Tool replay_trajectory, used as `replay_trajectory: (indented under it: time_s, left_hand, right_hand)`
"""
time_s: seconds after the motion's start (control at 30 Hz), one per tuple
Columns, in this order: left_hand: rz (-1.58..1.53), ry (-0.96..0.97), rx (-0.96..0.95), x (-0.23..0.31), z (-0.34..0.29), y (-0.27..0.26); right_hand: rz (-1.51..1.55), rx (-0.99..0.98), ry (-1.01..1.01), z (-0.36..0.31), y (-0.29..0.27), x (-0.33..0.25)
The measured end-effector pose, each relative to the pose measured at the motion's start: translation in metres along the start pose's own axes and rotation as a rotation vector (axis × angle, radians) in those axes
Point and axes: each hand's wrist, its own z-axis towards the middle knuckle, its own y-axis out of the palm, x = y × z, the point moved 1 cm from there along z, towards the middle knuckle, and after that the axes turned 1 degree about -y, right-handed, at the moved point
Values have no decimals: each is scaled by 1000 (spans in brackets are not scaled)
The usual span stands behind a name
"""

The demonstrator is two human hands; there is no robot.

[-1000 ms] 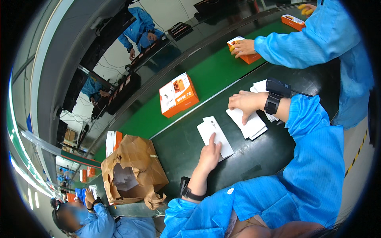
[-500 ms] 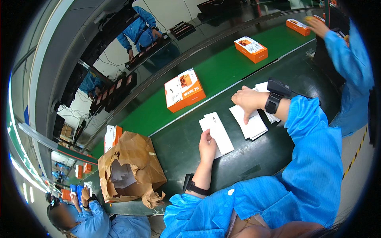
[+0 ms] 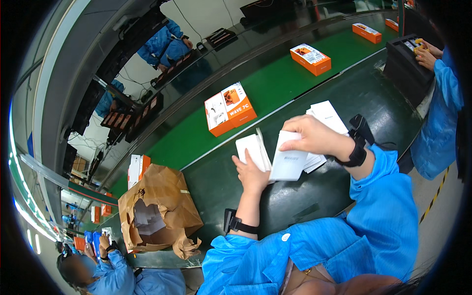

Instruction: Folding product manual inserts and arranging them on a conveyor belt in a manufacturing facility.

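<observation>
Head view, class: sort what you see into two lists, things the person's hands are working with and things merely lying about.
In hand:
right hand lifting a white leaflet
left hand pressing on a small white stack
more white leaflets behind

Lying about:
torn brown paper bag
orange-and-white boxes on the green belt
black tray

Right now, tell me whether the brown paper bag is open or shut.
Open. The brown paper bag lies crumpled on the dark table, and its torn mouth gapes toward the camera, showing white sheets inside.
</observation>
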Motion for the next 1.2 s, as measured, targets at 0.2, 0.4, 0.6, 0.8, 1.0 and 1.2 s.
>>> replay_trajectory:
  time_s: [0.2, 0.4, 0.6, 0.8, 1.0, 1.2]
  left_hand:
    - [-781, 273, -187, -25, -27, 2]
    - [-1096, -75, -356, -25, -35, -41]
    - [-1472, 150, -384, -30, -49, -49]
    - [-1398, 208, -444, -31, -50, -46]
    - [-1478, 145, -482, -29, -59, -42]
    - [-1529, 84, -290, -44, -53, -41]
  right_hand:
    - [1342, -20, 431, -3, 106, 15]
    - [809, 150, 391, 2, 96, 65]
    - [26, 64, 165, 15, 74, 40]
    - [-406, 54, -50, 19, 70, 46]
    - [-485, -59, -96, 20, 106, 17]
    - [405, 581, 59, 29, 98, 37]
